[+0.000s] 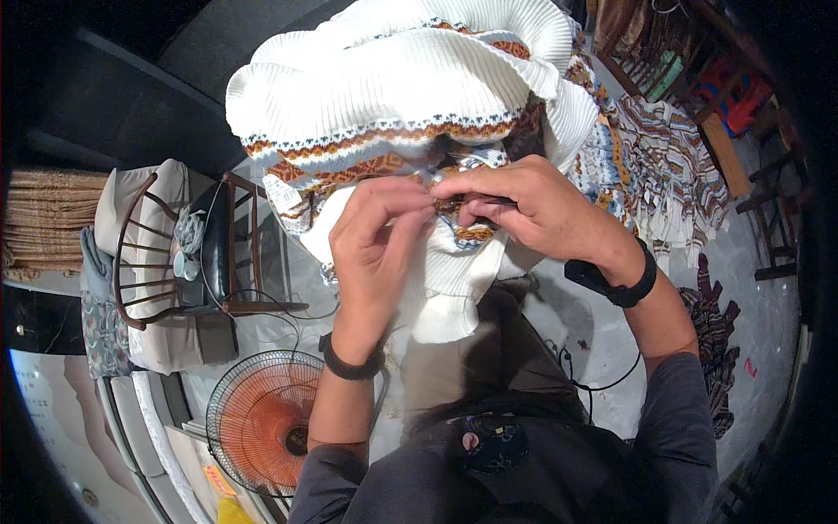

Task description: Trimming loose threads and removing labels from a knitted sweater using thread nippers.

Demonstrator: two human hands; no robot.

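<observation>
A white ribbed-knit sweater (393, 82) with bands of brown, orange and grey-blue patterning lies heaped before me. My left hand (383, 229) is over its near part, thumb and fingers drawn together; whether they pinch a thread or the knit cannot be made out. Close beside it, my right hand (540, 206) curls around a small dark slim object (501, 200), mostly hidden by the fingers. The right index fingertip meets the left fingertips above the patterned knit (474, 232). A white ribbed cuff (448, 319) hangs down towards my lap. A paper tag (281, 192) is at the sweater's left side.
An orange floor fan (262, 419) stands at my left, near a wooden chair (226, 262) holding a cup (186, 266) and a plastic bag (190, 230). More patterned sweaters (668, 164) lie to the right, with dark knitwear (710, 340) on the floor. A black cable (605, 386) runs beside my leg.
</observation>
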